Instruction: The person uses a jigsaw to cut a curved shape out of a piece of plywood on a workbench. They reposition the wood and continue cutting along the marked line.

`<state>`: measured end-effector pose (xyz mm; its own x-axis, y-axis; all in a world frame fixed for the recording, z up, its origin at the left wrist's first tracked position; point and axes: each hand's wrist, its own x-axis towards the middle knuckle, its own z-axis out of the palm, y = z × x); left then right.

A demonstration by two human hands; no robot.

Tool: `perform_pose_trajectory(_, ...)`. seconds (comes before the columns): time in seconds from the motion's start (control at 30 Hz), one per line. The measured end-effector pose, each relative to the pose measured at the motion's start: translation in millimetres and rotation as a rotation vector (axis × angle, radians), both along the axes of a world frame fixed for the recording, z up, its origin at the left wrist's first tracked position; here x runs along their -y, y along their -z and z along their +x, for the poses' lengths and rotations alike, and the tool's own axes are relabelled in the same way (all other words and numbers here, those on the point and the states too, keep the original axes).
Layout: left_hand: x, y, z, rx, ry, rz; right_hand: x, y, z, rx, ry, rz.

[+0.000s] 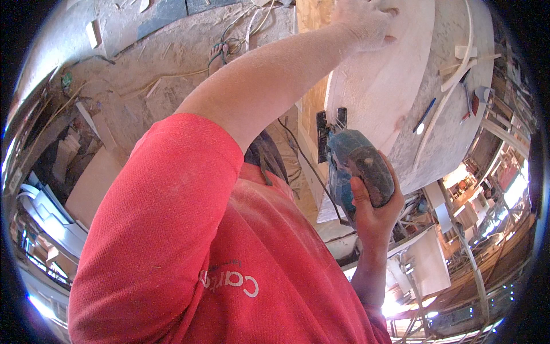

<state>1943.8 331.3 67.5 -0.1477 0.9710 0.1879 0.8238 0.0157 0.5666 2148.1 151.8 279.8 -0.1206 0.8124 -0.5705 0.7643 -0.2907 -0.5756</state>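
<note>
My right hand (378, 215) grips a blue and black jigsaw (355, 152) by its rounded handle. Its black base plate (322, 137) faces left, near the edge of a pale wooden panel (372, 86). A dark cord hangs from the tool. Stretched far forward, my left hand (364, 23) rests on the panel's dusty surface, its fingers spread and partly cut off by the upper picture edge. I cannot see whether the jigsaw's blade touches the wood.
A blue pen (425, 114) and a long, thin curved wood strip (438, 123) lie on the panel's right part. A dark-handled tool (467, 97) lies farther right. Scraps and a yellowish cable (172, 75) litter the dusty floor to the left.
</note>
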Motion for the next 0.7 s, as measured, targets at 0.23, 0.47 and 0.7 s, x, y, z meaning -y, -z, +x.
perform_pose_trajectory(0.23,0,2,0,0.014,0.001,0.014,-1,0,-3,0.007,0.012,0.002)
perform_pose_trajectory(0.47,3,-5,-3,0.026,0.003,-0.007,-2,1,-5,0.011,0.012,-0.001)
perform_pose_trajectory(0.7,2,-8,-1,0.042,0.019,-0.048,-2,0,-9,0.022,0.031,0.005)
